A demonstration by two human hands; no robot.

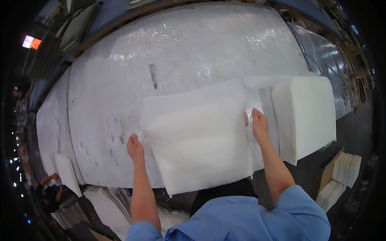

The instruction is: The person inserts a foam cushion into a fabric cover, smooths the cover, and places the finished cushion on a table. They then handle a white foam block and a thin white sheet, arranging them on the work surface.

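Note:
A soft white padding sheet (201, 140) lies in front of me on the film-wrapped table, its near edge hanging toward my body. Beside its left edge is my left hand (135, 149), fingers curled closed. My right hand (260, 123) is also closed, just off the sheet's right edge and a little farther away. Shiny clear film shows close to both hands. Whether the fingers pinch film or something else is too small to make out. To the right of my right hand stands a thick stack of white padding (307, 116) with a rounded corner.
The wide table (120, 92) is covered in clear film, with a dark mark. More white pads (339, 176) lie low at the right. At the far left another person (50, 188) handles a white panel (68, 174). White sheets (106, 209) lean below the table's near edge.

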